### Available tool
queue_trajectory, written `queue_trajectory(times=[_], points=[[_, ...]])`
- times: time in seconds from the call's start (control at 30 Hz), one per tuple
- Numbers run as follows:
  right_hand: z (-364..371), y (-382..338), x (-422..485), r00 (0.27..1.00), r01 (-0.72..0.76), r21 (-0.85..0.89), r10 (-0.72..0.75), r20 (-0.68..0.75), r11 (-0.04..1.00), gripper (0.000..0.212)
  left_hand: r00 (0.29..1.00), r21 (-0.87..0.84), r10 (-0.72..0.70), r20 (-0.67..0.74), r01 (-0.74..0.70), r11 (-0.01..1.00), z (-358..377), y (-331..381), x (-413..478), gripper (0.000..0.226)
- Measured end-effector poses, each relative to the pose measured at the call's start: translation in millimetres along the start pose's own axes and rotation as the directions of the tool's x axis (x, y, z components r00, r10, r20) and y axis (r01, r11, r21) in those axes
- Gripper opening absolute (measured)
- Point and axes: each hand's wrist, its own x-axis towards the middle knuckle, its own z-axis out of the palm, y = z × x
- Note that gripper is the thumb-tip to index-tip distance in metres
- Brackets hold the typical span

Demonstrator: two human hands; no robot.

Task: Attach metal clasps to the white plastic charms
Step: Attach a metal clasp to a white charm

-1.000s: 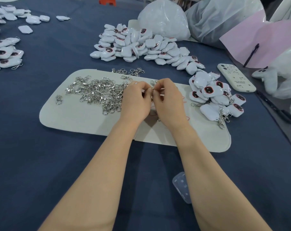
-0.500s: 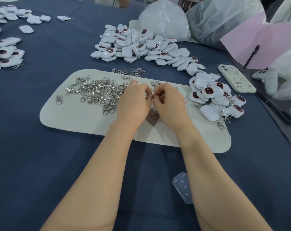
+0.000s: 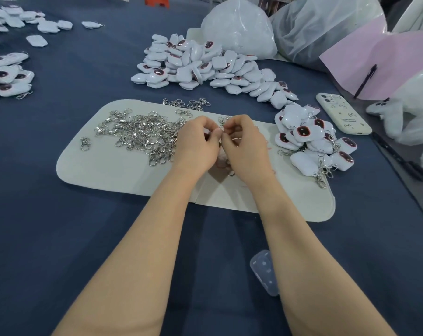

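Blue tablecloth (image 3: 60, 238), white mat (image 3: 103, 166), left hand (image 3: 195, 147) and right hand (image 3: 248, 149) curled, fingertips meeting, pinching 1 metal clasp (image 3: 221, 128)

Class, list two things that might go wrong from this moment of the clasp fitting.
The left hand and right hand pinch a tiny clasp beside the loose clasp pile; if dropped, it may vanish among them. The finished charms heaped right of the hands trail clasps that might snag together.

Bare mat (image 3: 103, 170) before clasp heap (image 3: 142, 134); charms (image 3: 312, 141) right
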Motion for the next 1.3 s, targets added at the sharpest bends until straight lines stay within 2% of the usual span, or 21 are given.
queue_trajectory(times=[0.33, 0.5, 0.63, 0.83, 1.0, 1.13, 1.3], points=[[-5, -3, 1, 0.994, -0.097, 0.094, 0.092, 0.058, 0.991, 0.013, 1.000, -0.060, 0.009, -0.026, -0.010, 0.998, 1, -4, 2, 0.023], [-7, -4, 0, 0.991, -0.102, 0.121, 0.090, 0.102, 0.987, 0.010, 0.999, -0.025, 0.023, -0.050, -0.024, 0.999, 2, -7, 4, 0.012], [-5, -3, 0, 0.997, -0.047, 0.055, 0.044, 0.056, 0.997, 0.008, 1.000, -0.079, 0.012, -0.025, -0.014, 0.997, 2, -7, 3, 0.020], [-6, -5, -3, 0.994, 0.073, -0.086, -0.065, 0.090, 0.994, 0.008, 0.999, -0.165, -0.021, 0.044, 0.028, 0.986, -3, -7, 2, 0.024], [-9, -5, -4, 1.000, 0.025, -0.108, -0.023, 0.017, 0.994, 0.008, 0.988, -0.336, -0.062, 0.142, 0.107, 0.936, -7, -3, 0, 0.008], [-9, -4, -3, 1.000, -0.014, -0.144, 0.012, -0.012, 0.990, 0.008, 0.985, -0.473, -0.045, 0.168, 0.120, 0.873, -12, -1, -4, 0.039], [-8, -3, -2, 1.000, -0.013, -0.195, 0.010, -0.018, 0.981, 0.006, 0.981, -0.443, -0.050, 0.185, 0.129, 0.887, -10, 0, -6, 0.032]])
